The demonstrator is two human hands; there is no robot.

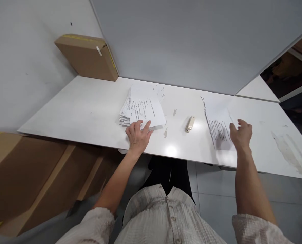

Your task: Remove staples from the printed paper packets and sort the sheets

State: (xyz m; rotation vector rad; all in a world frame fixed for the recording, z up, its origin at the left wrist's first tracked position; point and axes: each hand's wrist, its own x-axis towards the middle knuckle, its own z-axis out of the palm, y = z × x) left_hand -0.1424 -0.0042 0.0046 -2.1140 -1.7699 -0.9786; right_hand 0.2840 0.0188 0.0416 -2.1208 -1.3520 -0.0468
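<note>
My left hand (138, 135) lies flat with fingers spread on the near edge of a stack of printed sheets (142, 108) at the middle of the white table (90, 108). My right hand (240, 134) hovers open, fingers loosely curled, over the right edge of a separate printed sheet (218, 127) lying on the right part of the table; it holds nothing. A small beige stapler (190, 123) lies between the stack and the single sheet.
A flat cardboard box (87, 56) leans against the wall at the table's far left corner. Large cardboard boxes (26, 176) stand on the floor to my left. Grey partition panels close the back. Scuffed patches mark the table's right side (289, 152).
</note>
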